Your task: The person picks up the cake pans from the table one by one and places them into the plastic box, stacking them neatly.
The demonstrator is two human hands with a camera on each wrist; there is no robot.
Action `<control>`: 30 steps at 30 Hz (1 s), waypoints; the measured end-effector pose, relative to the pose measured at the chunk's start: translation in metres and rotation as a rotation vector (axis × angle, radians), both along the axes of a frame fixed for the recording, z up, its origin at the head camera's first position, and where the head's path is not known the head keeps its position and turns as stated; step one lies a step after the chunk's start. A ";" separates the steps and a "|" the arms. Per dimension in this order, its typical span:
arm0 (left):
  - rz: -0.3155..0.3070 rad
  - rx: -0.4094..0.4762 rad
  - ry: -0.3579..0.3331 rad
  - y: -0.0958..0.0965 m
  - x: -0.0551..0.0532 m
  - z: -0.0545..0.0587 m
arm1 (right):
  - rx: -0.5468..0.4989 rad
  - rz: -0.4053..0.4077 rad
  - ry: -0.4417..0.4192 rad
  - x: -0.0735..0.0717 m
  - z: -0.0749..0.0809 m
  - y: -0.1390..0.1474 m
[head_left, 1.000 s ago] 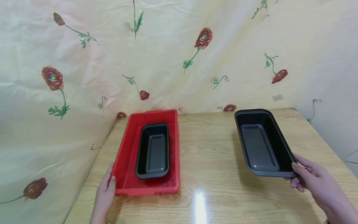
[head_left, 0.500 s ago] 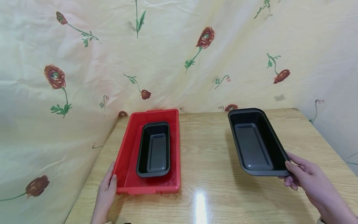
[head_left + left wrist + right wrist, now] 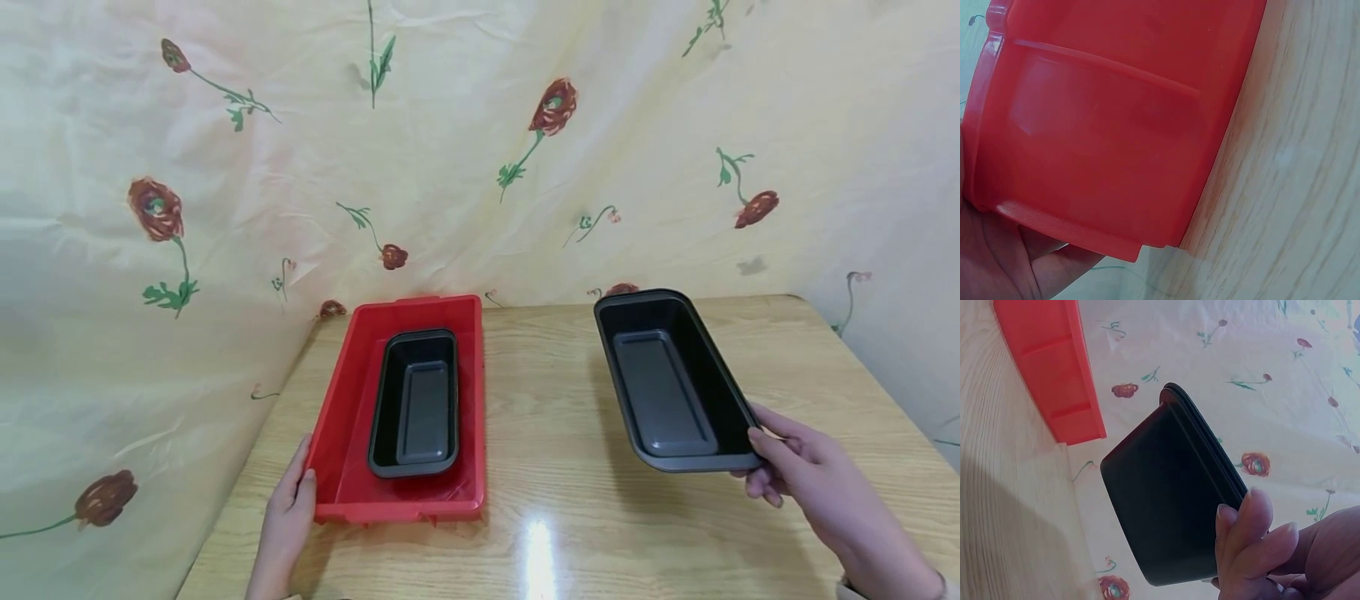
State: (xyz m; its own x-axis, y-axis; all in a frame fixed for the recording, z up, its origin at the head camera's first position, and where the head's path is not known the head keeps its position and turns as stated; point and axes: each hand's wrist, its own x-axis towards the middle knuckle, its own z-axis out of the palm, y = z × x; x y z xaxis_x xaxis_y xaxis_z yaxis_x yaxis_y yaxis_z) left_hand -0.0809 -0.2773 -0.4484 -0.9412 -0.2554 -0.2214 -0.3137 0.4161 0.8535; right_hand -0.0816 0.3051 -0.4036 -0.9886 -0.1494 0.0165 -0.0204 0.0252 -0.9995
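My right hand [image 3: 806,475] pinches the near right corner of a black loaf pan [image 3: 663,392], thumb on the rim and fingers beneath. This pan is held above the table, as its shadow shows; the right wrist view catches its dark outer wall [image 3: 1160,494]. A second black loaf pan [image 3: 423,408] lies in a red plastic tray [image 3: 341,467] on the left. My left hand [image 3: 287,504] grips the tray's near left corner. In the left wrist view the tray wall [image 3: 1104,137] hides part of the fingers.
Both pans and the tray are over a light wood table [image 3: 540,375]. A cream flowered cloth [image 3: 450,167] hangs along the back and the sides of it. Bright light reflects near the table's front.
My right hand has carried the loaf pan steadily leftward, toward the tray. The left hand keeps its grip, and the tray with its pan stays put apart from a slight camera shift.
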 end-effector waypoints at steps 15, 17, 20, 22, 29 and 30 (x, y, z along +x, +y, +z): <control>-0.005 0.006 0.014 0.000 0.001 0.000 | 0.049 0.040 0.033 -0.007 0.005 -0.020; -0.005 0.006 0.013 0.000 0.001 0.000 | 0.063 0.032 0.034 -0.008 0.007 -0.024; -0.003 0.010 0.009 0.000 0.001 0.000 | 0.090 0.043 0.041 -0.010 0.010 -0.030; -0.002 0.012 0.006 0.000 0.000 0.000 | 0.095 0.050 0.046 -0.011 0.012 -0.033; -0.012 0.017 0.017 -0.001 -0.001 0.000 | 0.110 0.089 0.045 -0.016 0.019 -0.045; -0.012 0.018 0.018 -0.001 -0.001 0.000 | 0.104 0.092 0.046 -0.016 0.019 -0.046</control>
